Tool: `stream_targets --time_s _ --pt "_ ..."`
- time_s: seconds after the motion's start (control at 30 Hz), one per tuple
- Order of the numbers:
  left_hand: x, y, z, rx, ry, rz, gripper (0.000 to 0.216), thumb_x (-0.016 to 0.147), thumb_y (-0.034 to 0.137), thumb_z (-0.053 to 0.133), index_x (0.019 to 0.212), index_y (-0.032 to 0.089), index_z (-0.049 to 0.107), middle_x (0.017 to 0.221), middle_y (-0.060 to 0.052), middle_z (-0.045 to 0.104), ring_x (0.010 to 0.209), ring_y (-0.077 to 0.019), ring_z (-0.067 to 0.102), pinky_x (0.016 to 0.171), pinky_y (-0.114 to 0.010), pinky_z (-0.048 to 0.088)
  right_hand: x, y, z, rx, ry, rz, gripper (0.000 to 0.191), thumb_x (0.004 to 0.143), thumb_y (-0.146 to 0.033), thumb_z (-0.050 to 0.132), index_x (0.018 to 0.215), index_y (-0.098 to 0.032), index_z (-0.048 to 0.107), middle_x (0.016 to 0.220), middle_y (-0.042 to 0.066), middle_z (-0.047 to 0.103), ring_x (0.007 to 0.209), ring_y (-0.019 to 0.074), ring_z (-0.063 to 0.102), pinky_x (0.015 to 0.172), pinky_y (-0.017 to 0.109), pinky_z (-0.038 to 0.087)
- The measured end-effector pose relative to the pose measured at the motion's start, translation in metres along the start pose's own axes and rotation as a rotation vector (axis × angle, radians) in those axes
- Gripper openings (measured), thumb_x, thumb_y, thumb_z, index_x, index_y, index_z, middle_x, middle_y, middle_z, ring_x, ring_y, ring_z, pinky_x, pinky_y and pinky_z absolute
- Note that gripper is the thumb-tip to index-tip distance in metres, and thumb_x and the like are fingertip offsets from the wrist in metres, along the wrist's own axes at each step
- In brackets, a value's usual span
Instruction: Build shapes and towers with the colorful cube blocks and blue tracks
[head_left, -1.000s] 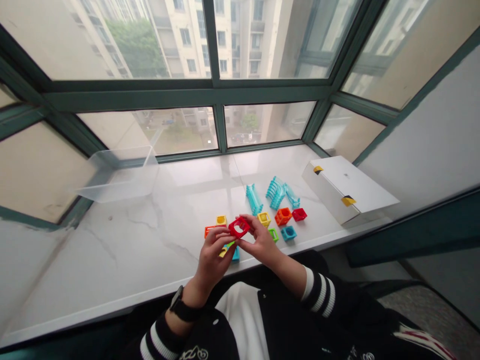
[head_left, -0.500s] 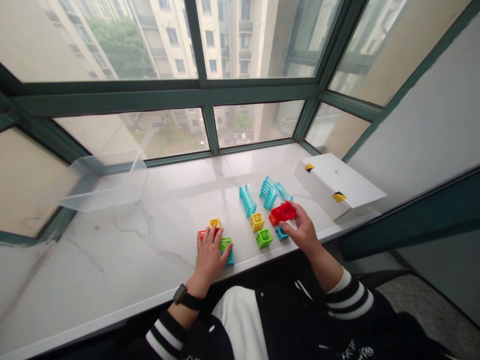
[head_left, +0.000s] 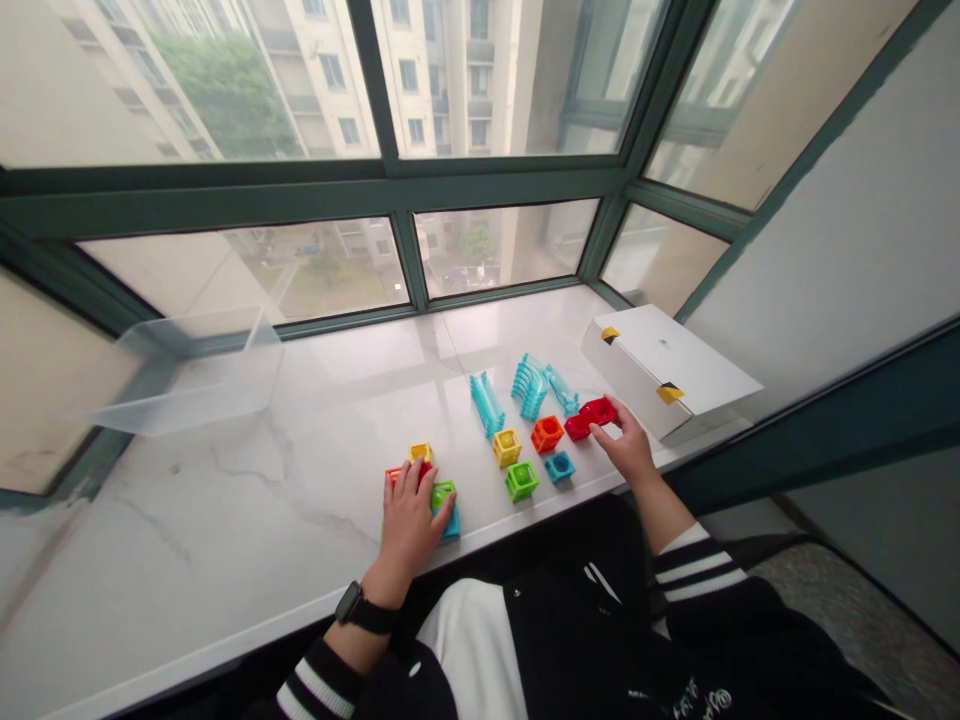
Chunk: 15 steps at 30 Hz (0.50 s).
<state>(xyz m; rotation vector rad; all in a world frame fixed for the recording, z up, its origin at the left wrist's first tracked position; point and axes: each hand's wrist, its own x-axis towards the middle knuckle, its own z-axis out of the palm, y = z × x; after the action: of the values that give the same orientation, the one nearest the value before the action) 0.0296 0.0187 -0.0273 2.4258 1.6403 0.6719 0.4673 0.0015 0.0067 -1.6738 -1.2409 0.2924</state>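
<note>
My right hand (head_left: 627, 445) pinches a red two-part toy block piece (head_left: 592, 416) at its right end, low over the sill. Left of it sit an orange cube block (head_left: 547, 433) and a blue cube block (head_left: 559, 467). A yellow cube block (head_left: 507, 447) and a green cube block (head_left: 522, 481) stand farther left. My left hand (head_left: 412, 510) lies with fingers stretched over a cluster of blocks, partly hiding it. A yellow block (head_left: 420, 453), a green block (head_left: 442, 492) and a blue block (head_left: 451, 524) show around its fingers.
Light-blue clear track pieces (head_left: 487, 404) lie behind the cubes, one of them a curved track piece (head_left: 530, 387). A white box (head_left: 667, 365) with yellow-black tabs stands at the right. A clear plastic bin (head_left: 187, 380) is at the left, by the window.
My right hand has moved right with the red piece, away from the orange cube, which now shows fully. My left hand stays on its cluster. The view has shifted slightly.
</note>
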Motion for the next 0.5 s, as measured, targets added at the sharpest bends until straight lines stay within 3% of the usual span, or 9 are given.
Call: stream_targets --time_s 0.3,0.5 --pt "0.000 0.000 0.000 0.018 -0.007 0.007 0.051 0.098 0.050 0.058 0.139 0.020 0.065 0.160 -0.018 0.051 0.151 -0.0417 0.040 0.127 -0.064 0.021 0.004 0.037 0.025 -0.038 -0.072 0.058 0.074 0.081 -0.050 0.073 0.146 -0.019 0.060 0.143 0.017 0.065 0.123 0.0318 0.067 0.110 0.053 0.054" --pt "0.000 0.000 0.000 0.010 0.001 0.012 0.050 0.098 0.050 0.059 0.139 0.022 0.066 0.159 -0.017 0.052 0.151 -0.0414 0.040 0.127 -0.064 0.021 0.001 0.049 0.035 0.002 -0.087 0.072 0.080 0.078 -0.051 0.074 0.147 -0.017 0.055 0.142 0.019 0.061 0.116 0.0301 0.067 0.094 0.046 0.063"
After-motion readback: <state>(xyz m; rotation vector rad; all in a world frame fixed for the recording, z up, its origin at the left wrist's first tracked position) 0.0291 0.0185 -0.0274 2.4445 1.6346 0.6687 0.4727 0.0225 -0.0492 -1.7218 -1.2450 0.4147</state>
